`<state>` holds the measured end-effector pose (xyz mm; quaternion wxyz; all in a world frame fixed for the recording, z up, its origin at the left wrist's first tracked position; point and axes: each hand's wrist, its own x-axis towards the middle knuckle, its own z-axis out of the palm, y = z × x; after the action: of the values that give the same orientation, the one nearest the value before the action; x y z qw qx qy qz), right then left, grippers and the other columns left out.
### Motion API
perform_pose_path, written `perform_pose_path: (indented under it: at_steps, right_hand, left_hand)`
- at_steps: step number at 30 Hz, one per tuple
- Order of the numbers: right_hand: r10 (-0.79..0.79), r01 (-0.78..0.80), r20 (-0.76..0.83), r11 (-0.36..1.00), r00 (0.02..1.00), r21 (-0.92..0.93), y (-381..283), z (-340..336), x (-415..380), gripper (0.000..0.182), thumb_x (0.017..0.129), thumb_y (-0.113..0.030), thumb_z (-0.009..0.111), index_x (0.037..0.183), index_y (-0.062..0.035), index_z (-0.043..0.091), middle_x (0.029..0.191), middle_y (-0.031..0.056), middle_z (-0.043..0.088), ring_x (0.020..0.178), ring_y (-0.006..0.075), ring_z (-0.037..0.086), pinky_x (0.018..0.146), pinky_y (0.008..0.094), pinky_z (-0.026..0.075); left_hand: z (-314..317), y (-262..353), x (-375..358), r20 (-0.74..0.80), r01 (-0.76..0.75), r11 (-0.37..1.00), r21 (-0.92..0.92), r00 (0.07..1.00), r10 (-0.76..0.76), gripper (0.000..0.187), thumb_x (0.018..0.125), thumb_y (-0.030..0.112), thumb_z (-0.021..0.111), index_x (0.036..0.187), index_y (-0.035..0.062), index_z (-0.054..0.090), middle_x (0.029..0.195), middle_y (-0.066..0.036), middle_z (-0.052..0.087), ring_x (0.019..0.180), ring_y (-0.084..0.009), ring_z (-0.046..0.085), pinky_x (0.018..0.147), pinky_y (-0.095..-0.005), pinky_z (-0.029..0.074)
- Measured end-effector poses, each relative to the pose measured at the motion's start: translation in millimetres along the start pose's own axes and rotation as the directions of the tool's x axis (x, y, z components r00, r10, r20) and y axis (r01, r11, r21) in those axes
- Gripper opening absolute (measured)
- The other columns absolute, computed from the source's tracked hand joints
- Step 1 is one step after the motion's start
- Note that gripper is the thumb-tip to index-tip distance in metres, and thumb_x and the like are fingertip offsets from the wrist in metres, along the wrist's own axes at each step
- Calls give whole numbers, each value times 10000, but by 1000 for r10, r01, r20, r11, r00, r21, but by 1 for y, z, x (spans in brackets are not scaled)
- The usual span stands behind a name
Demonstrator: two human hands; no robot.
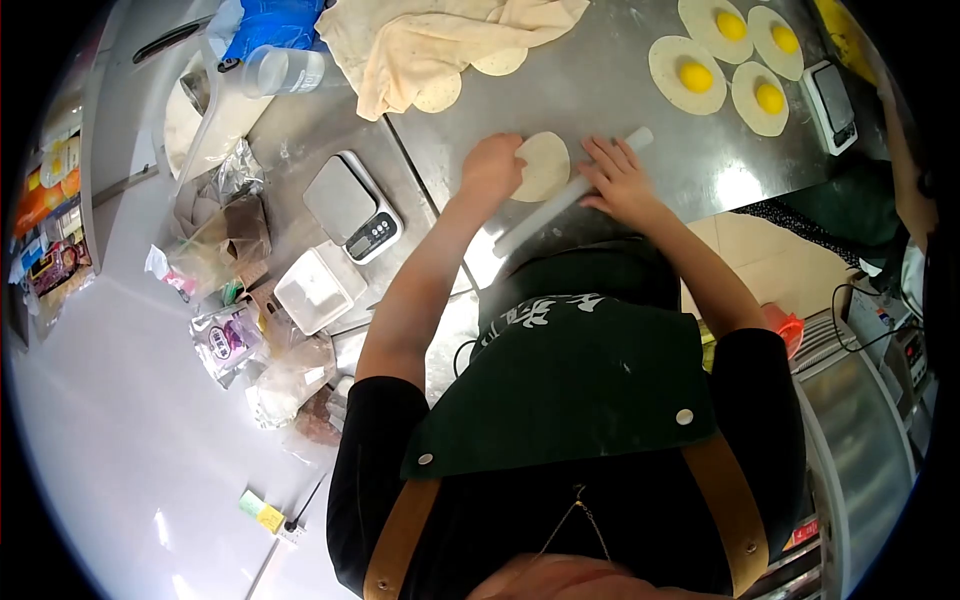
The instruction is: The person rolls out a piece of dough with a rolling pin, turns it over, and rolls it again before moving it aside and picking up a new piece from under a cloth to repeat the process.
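Note:
A flat round of dough [545, 167] lies on the steel table just ahead of me. My left hand [491, 172] is closed at its left edge, thumb and fingers pinching the rim. Diagonally along the right side of the dough runs a pale rolling pin [545, 217]. Across its upper part rests my right hand [620, 183], fingers stretched out and spread, pressing on the pin rather than wrapped round it.
Several dough rounds with yellow balls [695, 77] sit at the upper right, beside a scale [830, 105]. A cloth [430, 45] partly covers more rounds. Left are another scale [352, 205], a white tub [318, 290], a clear plastic cup [283, 72] and several bags [225, 340].

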<state>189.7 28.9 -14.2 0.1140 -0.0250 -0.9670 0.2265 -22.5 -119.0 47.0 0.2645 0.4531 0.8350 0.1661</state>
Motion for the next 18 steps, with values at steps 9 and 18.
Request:
perform_pose_path:
  at_steps: [9, 18]
  right_hand:
    - [-23, 28, 188, 999, 982, -23, 2, -48, 3, 403, 667, -206, 794, 1004, -99, 599, 1165, 99, 561, 1164, 298, 500, 1113, 477, 320]
    - [165, -181, -97, 962, 982, -206, -15, 9, 64, 382, 839, -320, 627, 1092, -36, 594, 1284, 154, 538, 1241, 320, 466, 1094, 493, 321]
  left_hand:
    - [4, -31, -4, 250, 172, 979, -105, 958, -142, 282, 786, 61, 645, 1068, 43, 648, 1003, -200, 662, 952, -383, 620, 818, -444, 495]
    - [10, -46, 5, 214, 184, 925, -332, 970, -116, 302, 789, 66, 637, 1088, 28, 648, 925, -162, 676, 833, -278, 634, 755, -370, 496]
